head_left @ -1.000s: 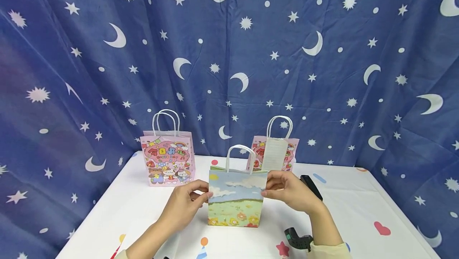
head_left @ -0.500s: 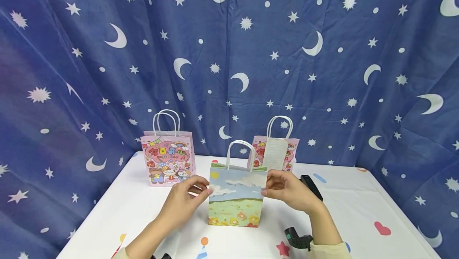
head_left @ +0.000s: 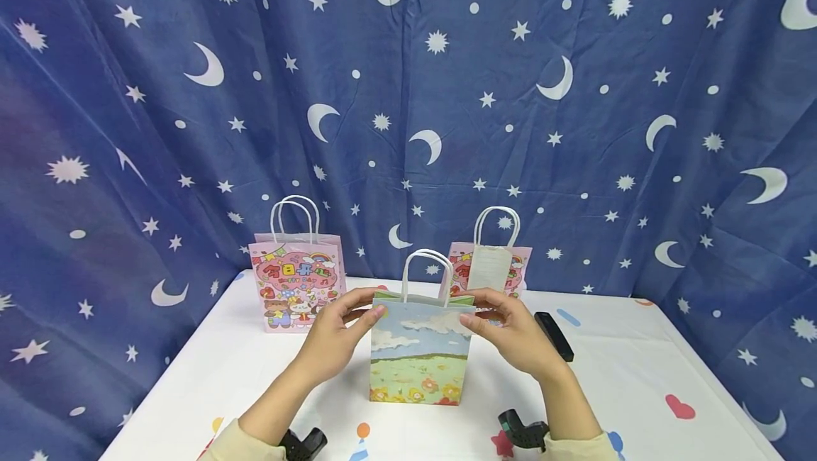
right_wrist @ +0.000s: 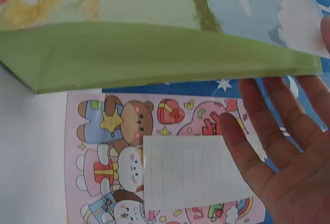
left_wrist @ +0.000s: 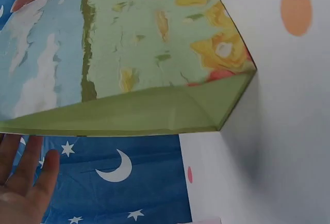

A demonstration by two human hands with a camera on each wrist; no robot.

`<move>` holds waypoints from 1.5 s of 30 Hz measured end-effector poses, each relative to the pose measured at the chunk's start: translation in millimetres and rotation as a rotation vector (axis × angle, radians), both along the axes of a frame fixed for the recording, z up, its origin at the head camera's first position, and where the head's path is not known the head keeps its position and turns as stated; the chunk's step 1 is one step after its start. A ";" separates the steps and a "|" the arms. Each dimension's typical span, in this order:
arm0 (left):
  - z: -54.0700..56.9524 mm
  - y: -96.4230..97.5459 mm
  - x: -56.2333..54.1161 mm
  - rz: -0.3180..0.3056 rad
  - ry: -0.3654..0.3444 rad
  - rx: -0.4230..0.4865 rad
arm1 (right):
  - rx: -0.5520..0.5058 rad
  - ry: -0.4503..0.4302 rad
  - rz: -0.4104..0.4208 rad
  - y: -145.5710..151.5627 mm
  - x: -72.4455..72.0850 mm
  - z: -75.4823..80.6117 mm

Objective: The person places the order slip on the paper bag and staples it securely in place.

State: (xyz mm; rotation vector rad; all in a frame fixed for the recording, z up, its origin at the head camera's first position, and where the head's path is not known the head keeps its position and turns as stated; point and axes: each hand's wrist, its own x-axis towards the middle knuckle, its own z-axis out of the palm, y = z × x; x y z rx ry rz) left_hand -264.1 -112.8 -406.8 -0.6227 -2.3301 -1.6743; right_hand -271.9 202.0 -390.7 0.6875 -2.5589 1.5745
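Observation:
A paper gift bag [head_left: 418, 354] with a painted sky and flower meadow stands upright at the middle of the table, its white twisted handles [head_left: 428, 254] up. My left hand [head_left: 332, 340] pinches its upper left edge, thumb on the front and fingers behind. At the upper right edge my right hand [head_left: 520, 337] holds it likewise. A strip of green shows at the bag's top behind the front rim. Both wrist views show its folded green side panel [left_wrist: 154, 110], with fingers [right_wrist: 281, 115] stretched behind it in the right wrist view.
Back left stands a pink cartoon gift bag [head_left: 296, 284]. Another pink bag [head_left: 459, 262], bearing a white lined card [head_left: 489, 267], stands behind the right hand. A flat black object [head_left: 554, 337] lies to its right. A blue star-and-moon curtain [head_left: 408, 92] hangs behind the white table [head_left: 638, 390].
Both hands have moved up from the bag's sides to its top corners. Its handles stand slightly higher, and more green shows at the top. The pink bags stay put.

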 end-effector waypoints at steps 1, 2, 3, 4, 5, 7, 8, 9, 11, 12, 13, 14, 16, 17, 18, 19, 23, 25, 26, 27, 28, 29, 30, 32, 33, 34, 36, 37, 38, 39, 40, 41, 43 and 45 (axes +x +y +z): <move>0.7 0.4 -0.6 0.001 -0.014 0.009 | -0.005 -0.001 0.006 -1.0 0.3 -0.1; 1.3 0.7 -0.9 0.004 -0.020 0.015 | -0.003 0.006 0.010 -1.8 0.5 -0.2; 1.8 0.8 -1.2 0.007 -0.023 0.025 | -0.002 0.016 0.011 -2.6 0.7 -0.4; 2.1 0.8 -1.4 0.003 -0.023 0.037 | -0.004 0.026 0.013 -3.3 0.8 -0.4; 2.5 0.8 -1.4 0.000 -0.022 0.050 | -0.008 0.039 0.015 -3.9 0.9 -0.4; 2.9 0.3 -1.2 -0.007 -0.014 0.070 | -0.016 0.066 0.019 -4.9 1.3 -0.6; 3.0 -0.1 -0.9 -0.008 -0.009 0.077 | -0.018 0.078 0.019 -5.4 1.4 -0.8; 2.7 -0.7 -0.8 -0.004 -0.006 0.083 | -0.020 0.090 0.020 -5.8 1.4 -1.2; 2.5 -1.8 -0.3 0.004 -0.002 0.085 | -0.023 0.111 0.021 -6.5 1.3 -2.2; 2.3 -2.4 -0.1 0.009 -0.001 0.082 | -0.025 0.121 0.020 -6.8 1.2 -2.7; 2.1 -3.0 -0.1 0.014 -0.001 0.078 | -0.027 0.129 0.017 -7.0 1.1 -3.2; 2.1 -3.4 0.0 0.017 -0.002 0.073 | -0.029 0.138 0.011 -7.1 1.1 -3.6; 2.6 -3.7 0.0 0.018 -0.006 0.062 | -0.030 0.154 -0.004 -7.2 1.1 -4.6; 3.2 -3.7 -0.2 0.017 -0.005 0.054 | -0.030 0.162 -0.012 -7.2 1.2 -5.0; 3.6 -3.8 -0.4 0.019 -0.006 0.045 | -0.028 0.167 -0.023 -7.2 1.4 -5.3; 4.2 -3.8 -0.6 0.017 -0.005 0.038 | -0.028 0.171 -0.033 -7.3 1.5 -5.8; 5.9 -4.1 -2.8 0.007 -0.009 0.012 | -0.024 0.173 -0.071 -8.1 1.9 -7.1; 6.4 -4.6 -3.6 0.000 -0.013 0.000 | -0.021 0.172 -0.085 -8.4 1.8 -8.0; 6.8 -5.2 -3.6 -0.002 -0.020 -0.006 | -0.017 0.172 -0.093 -8.7 1.9 -8.2; 7.0 -6.0 -3.3 -0.002 -0.026 -0.015 | -0.013 0.170 -0.101 -9.0 1.9 -8.2; 7.1 -6.7 -3.3 -0.002 -0.027 -0.025 | -0.009 0.168 -0.106 -9.5 1.9 -8.3; 7.3 -7.4 -3.3 0.001 -0.037 -0.033 | -0.006 0.166 -0.112 -10.0 2.0 -8.2; 7.3 -8.2 -3.3 0.003 -0.042 -0.046 | -0.004 0.162 -0.117 -10.5 2.1 -8.1; 7.9 -10.4 -3.1 0.011 -0.057 -0.076 | -0.002 0.151 -0.125 -11.3 2.4 -7.7; 8.1 -11.5 -3.2 0.014 -0.058 -0.092 | -0.002 0.149 -0.127 -11.5 2.3 -7.6; 8.8 -12.8 -3.0 0.019 -0.062 -0.108 | -0.002 0.149 -0.127 -11.5 2.2 -7.7; 10.3 -16.6 -2.2 0.023 -0.061 -0.142 | -0.004 0.154 -0.121 -11.1 1.8 -7.9; 11.2 -19.3 -1.4 0.025 -0.055 -0.155 | -0.006 0.158 -0.114 -11.1 1.4 -7.9; 12.1 -22.3 -0.3 0.024 -0.049 -0.169 | -0.009 0.161 -0.106 -11.0 0.9 -7.8; 12.7 -25.5 0.5 0.024 -0.046 -0.181 | -0.010 0.164 -0.099 -11.0 0.5 -7.5; 13.2 -29.0 1.6 0.025 -0.045 -0.198 | -0.013 0.163 -0.092 -11.2 0.1 -7.2; 13.5 -32.8 2.8 0.026 -0.046 -0.216 | -0.016 0.162 -0.085 -11.4 -0.4 -6.8; 13.2 -40.8 5.2 0.025 -0.052 -0.261 | -0.017 0.158 -0.078 -11.6 -1.0 -5.6; 12.0 -48.6 7.1 0.019 -0.064 -0.320 | -0.020 0.153 -0.078 -11.8 -1.5 -4.4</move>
